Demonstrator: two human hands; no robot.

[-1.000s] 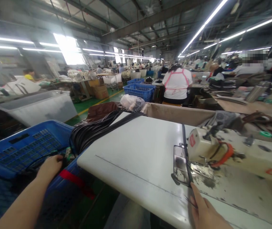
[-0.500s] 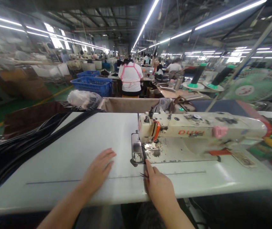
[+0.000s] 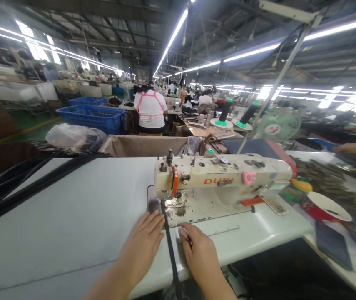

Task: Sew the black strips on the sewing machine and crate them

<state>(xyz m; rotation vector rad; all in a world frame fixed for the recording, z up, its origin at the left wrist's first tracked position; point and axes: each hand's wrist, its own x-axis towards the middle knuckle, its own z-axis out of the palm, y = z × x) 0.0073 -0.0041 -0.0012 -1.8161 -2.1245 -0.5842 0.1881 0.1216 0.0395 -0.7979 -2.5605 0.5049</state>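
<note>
A long factory hall under strip lights, with a white worktop (image 3: 71, 216) filling the lower frame. At centre stands a cream sewing machine (image 3: 221, 175). A black strap (image 3: 170, 250) runs from under its needle down to the bottom edge. The left hand (image 3: 143, 246) lies flat, fingers together, just left of the strap. The right hand (image 3: 198, 252), just right of it, curls its fingers on a small dark object (image 3: 189, 240), too small to identify. A bundle of black straps (image 3: 24, 183) trails off at left. A person in a pink-strapped apron (image 3: 150, 110) sits beyond, upper centre.
</note>
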